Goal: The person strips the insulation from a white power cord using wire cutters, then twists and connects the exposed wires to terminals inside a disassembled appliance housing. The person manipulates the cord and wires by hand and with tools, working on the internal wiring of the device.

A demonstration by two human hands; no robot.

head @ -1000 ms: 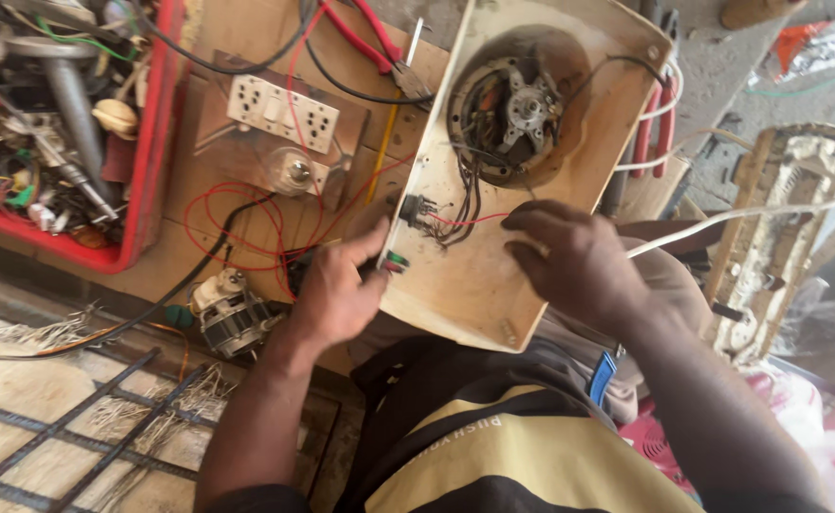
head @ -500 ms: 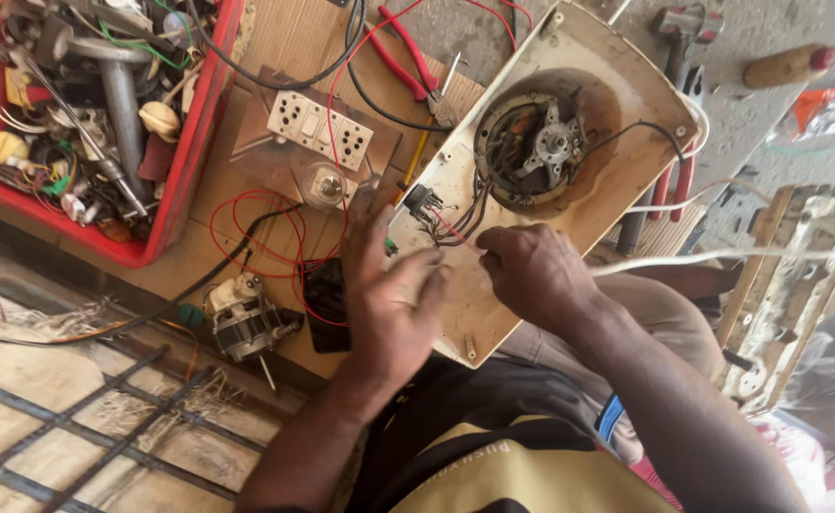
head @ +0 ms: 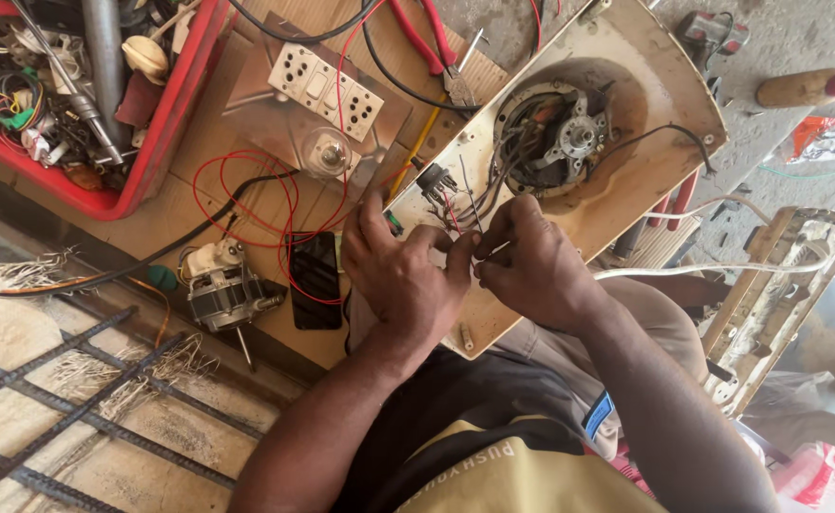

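Now both hands meet over the cream appliance housing [head: 626, 199] on the lap, beside the counter's near edge; left hand [head: 400, 275], earlier at the switch block [head: 433, 180], pinches thin wires [head: 455, 214] with right hand [head: 531, 266]; work has shifted to wire joining.

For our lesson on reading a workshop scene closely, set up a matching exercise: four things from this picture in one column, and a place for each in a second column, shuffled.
Things
1. switch and socket plate
2. dark phone
3. red tray
4. motor with a shaft

Places
A. in the round recess of the cream housing
B. top left corner, full of tools and parts
C. flat on the wooden board, just left of the left hand
D. on the board between the tray and the housing, above the red wire loops

Pairs: 1-D, 2-C, 3-B, 4-A
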